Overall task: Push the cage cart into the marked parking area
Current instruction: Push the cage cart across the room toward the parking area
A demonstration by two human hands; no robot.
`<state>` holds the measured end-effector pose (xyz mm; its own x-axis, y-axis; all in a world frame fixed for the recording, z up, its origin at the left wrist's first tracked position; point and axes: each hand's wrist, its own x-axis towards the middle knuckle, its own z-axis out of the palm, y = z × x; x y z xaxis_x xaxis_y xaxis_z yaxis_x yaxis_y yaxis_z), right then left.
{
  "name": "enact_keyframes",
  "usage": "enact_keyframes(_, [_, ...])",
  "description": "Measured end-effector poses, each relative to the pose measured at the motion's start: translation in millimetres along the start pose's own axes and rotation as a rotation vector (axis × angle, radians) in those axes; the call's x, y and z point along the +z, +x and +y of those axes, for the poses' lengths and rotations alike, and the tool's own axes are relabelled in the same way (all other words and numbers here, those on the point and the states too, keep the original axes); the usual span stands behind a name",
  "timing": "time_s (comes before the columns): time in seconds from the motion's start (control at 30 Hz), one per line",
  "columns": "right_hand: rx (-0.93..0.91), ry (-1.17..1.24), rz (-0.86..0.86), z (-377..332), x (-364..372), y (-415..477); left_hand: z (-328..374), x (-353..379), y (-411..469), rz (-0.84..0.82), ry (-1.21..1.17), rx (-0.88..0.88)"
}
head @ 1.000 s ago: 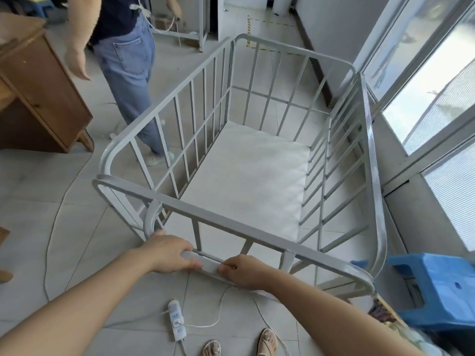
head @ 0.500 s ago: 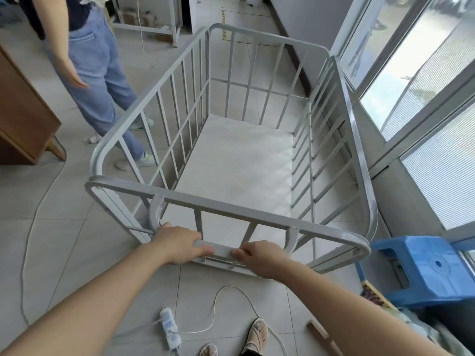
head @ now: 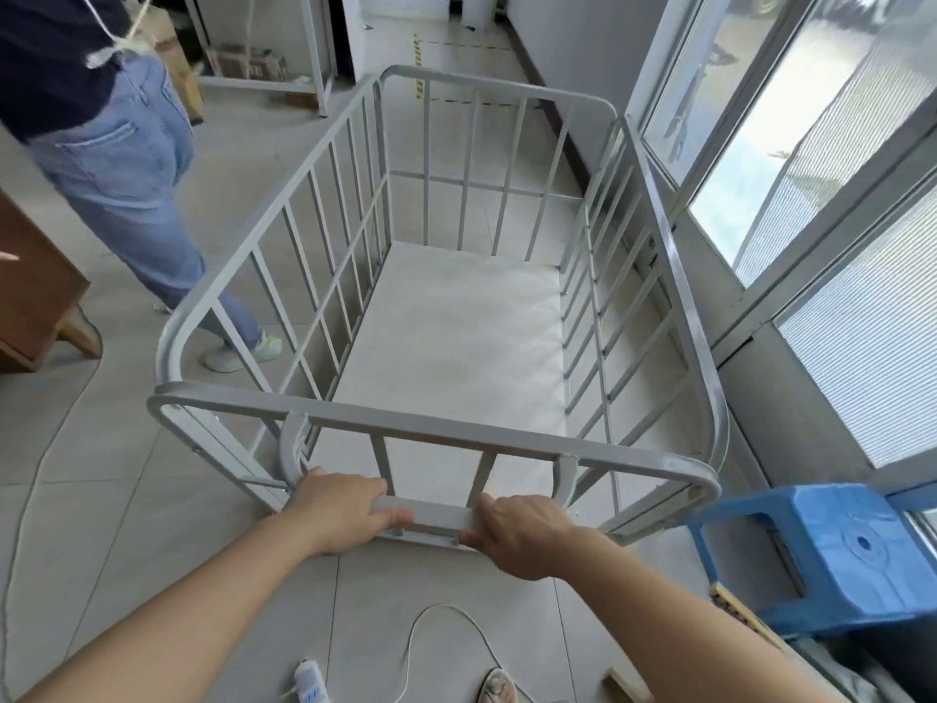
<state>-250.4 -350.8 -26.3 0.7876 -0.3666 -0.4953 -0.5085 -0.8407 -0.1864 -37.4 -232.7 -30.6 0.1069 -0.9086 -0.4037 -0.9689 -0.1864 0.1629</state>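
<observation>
A grey metal cage cart (head: 436, 423) with barred sides and a pale flat floor stands in front of me, empty. Both my hands grip its low handle bar at the near end: my left hand (head: 339, 509) on the left part, my right hand (head: 522, 532) on the right part. Far ahead on the tiled floor, beyond the cart's far rail, yellow-and-black striped tape (head: 418, 68) marks out a rectangle next to the right wall.
A person in blue jeans (head: 127, 195) stands close to the cart's left side. A wooden cabinet (head: 35, 296) is at far left, a blue plastic stool (head: 831, 550) at my right. A power strip (head: 309, 684) and white cable (head: 446, 616) lie by my feet. Windows line the right wall.
The cart has rolled forward along the window wall with both hands still on its handle. The person in jeans now stands further back along the cart's left side, nearer to me.
</observation>
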Motion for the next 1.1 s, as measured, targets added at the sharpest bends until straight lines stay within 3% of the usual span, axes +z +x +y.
enact_keyframes(0.3, [0.003,-0.025,-0.04,54,-27,23,18,-21,55,-0.052,0.016,-0.08])
enact_keyframes(0.8, [0.058,-0.151,0.057,144,-77,60,49,-69,154,-0.034,0.008,-0.164])
enact_keyframes(1.1, [0.025,-0.2,0.109,216,-108,98,59,-100,226,-0.012,0.023,-0.123])
